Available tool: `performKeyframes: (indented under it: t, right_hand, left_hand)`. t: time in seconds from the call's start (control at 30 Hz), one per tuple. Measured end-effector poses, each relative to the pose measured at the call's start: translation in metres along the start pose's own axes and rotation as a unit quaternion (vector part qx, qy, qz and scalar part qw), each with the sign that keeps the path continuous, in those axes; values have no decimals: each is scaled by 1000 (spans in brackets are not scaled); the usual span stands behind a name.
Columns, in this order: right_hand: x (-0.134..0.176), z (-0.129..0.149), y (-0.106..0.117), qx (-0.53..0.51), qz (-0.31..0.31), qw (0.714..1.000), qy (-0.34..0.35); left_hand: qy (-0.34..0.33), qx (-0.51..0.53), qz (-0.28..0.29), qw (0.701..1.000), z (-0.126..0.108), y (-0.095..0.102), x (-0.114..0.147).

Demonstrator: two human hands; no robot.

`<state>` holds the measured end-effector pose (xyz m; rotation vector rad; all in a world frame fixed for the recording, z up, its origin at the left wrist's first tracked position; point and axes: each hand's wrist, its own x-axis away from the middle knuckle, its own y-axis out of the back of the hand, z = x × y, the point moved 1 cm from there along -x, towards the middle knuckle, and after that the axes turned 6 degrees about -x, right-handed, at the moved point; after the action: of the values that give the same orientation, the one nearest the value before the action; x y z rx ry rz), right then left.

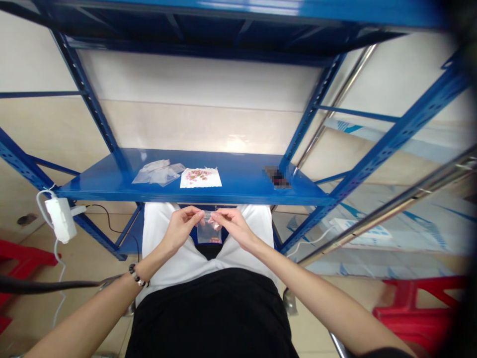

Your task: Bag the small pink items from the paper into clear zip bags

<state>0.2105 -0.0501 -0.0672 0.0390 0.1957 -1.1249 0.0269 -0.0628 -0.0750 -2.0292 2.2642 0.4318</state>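
shelf (246,181) mostly bare; bags (158,173), paper (200,178), dark object (277,177) obstruct.

Two hands, left (181,227) and right (233,226), are counted; one clear bag (208,232) between them; one white sheet (200,178) and one pile of bags (159,173) on the far shelf (242,186).

Left hand (181,226) and right hand (233,224) pinch the top edge of a small clear bag (208,232), held over the lap. Beyond, on the blue shelf (104,185): empty bags (158,172), a white sheet (200,177) with small pieces.
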Motion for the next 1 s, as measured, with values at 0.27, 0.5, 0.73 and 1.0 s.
performKeyframes:
  t: [0.27, 0.5, 0.73, 1.0]
  right_hand:
    - [-1, 20, 13, 43, 73, 996, 7]
    - [5, 9, -1, 42, 97, 994, 4]
    - [6, 27, 4, 69, 199, 978, -15]
    - [15, 51, 16, 181, 183, 966, -27]
  left_hand:
    - [-25, -36, 26, 999, -11, 3, -1]
    - [-73, -110, 52, 990, -11, -2, 5]
    - [-141, -216, 99, 961, -26, 2, 14]
    - [-122, -209, 67, 968, -36, 2, 12]
